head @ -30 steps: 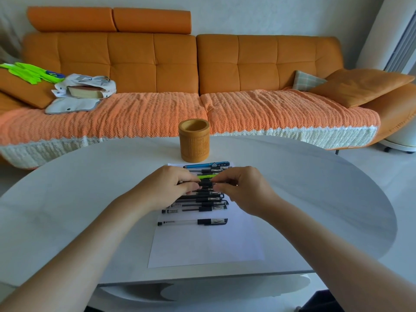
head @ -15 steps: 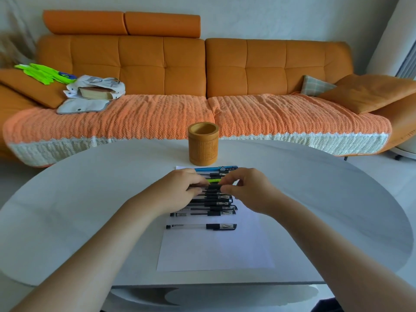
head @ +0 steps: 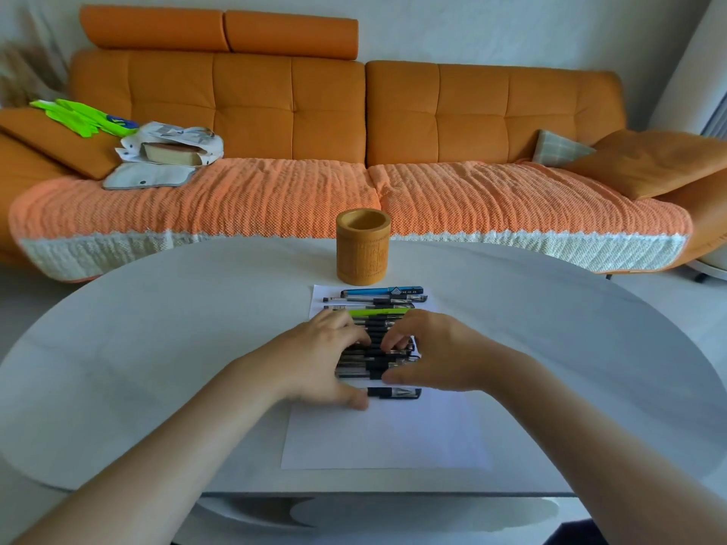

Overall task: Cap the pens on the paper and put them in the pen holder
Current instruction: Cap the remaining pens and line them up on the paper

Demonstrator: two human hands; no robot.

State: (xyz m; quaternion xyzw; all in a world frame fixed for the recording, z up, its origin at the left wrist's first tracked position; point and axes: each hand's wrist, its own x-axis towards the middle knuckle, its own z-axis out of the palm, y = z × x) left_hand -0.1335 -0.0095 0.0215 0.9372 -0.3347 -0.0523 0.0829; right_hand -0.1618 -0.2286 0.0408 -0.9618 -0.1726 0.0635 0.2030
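Now both hands are seen lowered onto a row of pens [head: 377,350] that is laid across the upper half of a white sheet of paper [head: 385,434]. The left hand [head: 318,361] is curled over the left ends of the pens, its fingers bent down among the barrels and its thumb stretched along the paper beside a single black pen [head: 395,392], which is set a little apart on the near side of the row. The right hand [head: 429,354] is cupped over the right ends, with the fingertips drawn in toward those of the left hand; whether a pen or a cap is actually pinched cannot be told, since the contact is hidden and blurred. Beyond the hands, a green pen [head: 379,311], two dark pens and a blue pen [head: 381,291] are left uncovered at the far edge of the paper. A round wooden pen holder [head: 363,247] is stood upright just past that far edge, apart from the paper, and no pen shows in its mouth. Paper and holder are borne by a white oval table [head: 157,348], behind which an orange sofa [head: 354,112] is placed.
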